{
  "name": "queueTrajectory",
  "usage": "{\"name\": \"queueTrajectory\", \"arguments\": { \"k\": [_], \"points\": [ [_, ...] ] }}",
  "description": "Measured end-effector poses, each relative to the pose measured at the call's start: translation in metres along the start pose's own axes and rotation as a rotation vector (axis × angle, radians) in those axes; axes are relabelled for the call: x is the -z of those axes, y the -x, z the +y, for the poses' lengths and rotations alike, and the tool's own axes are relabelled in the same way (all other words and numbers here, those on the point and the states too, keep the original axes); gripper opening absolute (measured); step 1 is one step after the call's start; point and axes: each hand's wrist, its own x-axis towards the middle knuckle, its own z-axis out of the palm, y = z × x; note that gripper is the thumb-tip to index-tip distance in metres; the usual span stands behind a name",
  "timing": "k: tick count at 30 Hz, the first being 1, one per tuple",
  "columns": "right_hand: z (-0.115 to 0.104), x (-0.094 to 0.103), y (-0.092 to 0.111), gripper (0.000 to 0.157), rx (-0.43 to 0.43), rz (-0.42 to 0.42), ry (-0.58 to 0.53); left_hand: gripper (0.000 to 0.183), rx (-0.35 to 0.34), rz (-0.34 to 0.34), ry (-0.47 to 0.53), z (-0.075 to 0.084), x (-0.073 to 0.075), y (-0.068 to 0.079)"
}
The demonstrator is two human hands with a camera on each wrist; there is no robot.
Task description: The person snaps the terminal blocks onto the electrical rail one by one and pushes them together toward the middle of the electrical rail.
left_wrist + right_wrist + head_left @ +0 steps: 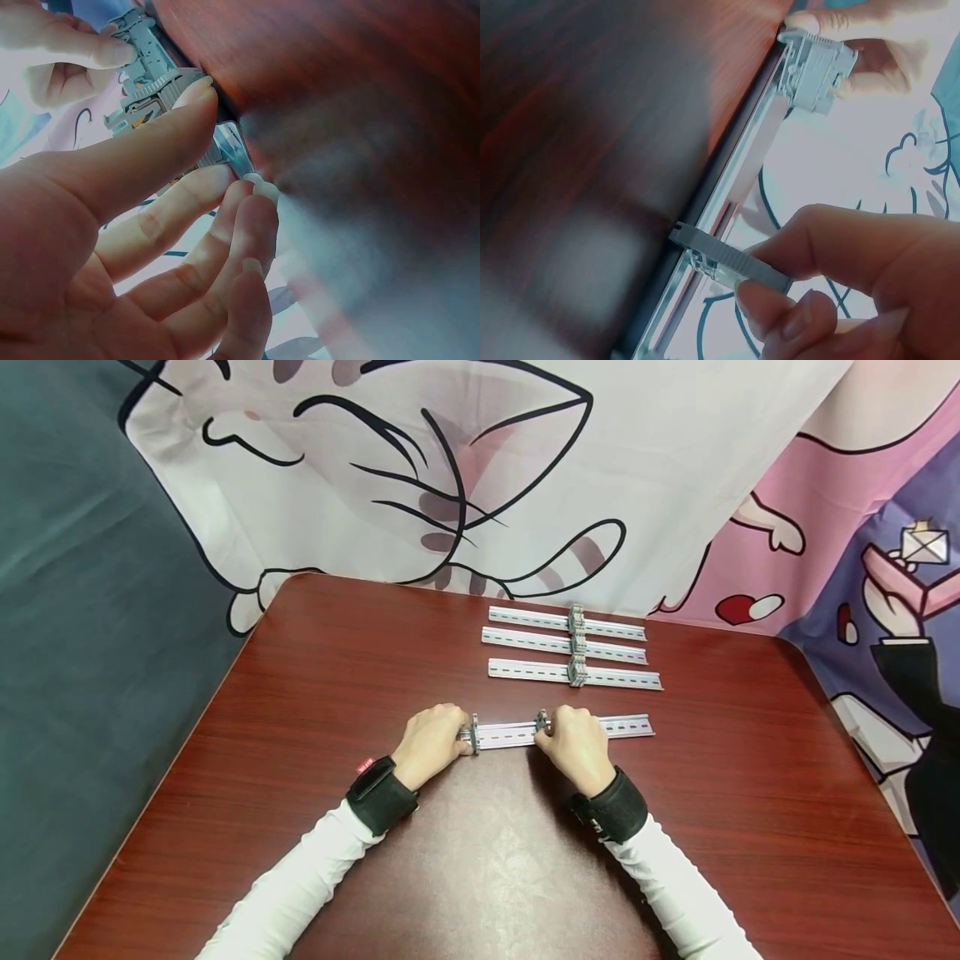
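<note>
A slotted metal DIN rail (506, 736) lies across the table in front of me. At its left end my left hand (433, 743) pinches a grey terminal block (475, 735), its thumb (169, 142) on the block's ridged side and its fingertips by the rail end. Near the middle of the rail, my right hand (577, 747) holds a second, thin grey terminal block (724, 255) between thumb and fingers. This block stands across the rail in the right wrist view. A bare stretch of rail separates the two blocks. Whether either block is fully clipped on, I cannot tell.
Behind the hands lie three more DIN rails, the far (525, 617), middle (525, 640) and near one (525, 670), each with a cluster of terminal blocks (577, 647) near its middle. The brown table (337, 652) meets a printed cloth (660, 485) at its back edge.
</note>
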Motion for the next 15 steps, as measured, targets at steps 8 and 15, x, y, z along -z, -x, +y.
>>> {"name": "queueTrajectory", "arguments": {
  "k": [8, 15],
  "points": [
    [0.009, 0.002, -0.001, 0.044, -0.021, 0.019, 0.024, 0.017, 0.003, 0.005, 0.011, 0.0, 0.001, 0.0],
    [0.014, 0.004, 0.0, 0.04, -0.078, 0.006, 0.012, 0.017, 0.005, -0.011, 0.015, 0.001, 0.0, -0.001]
  ]
}}
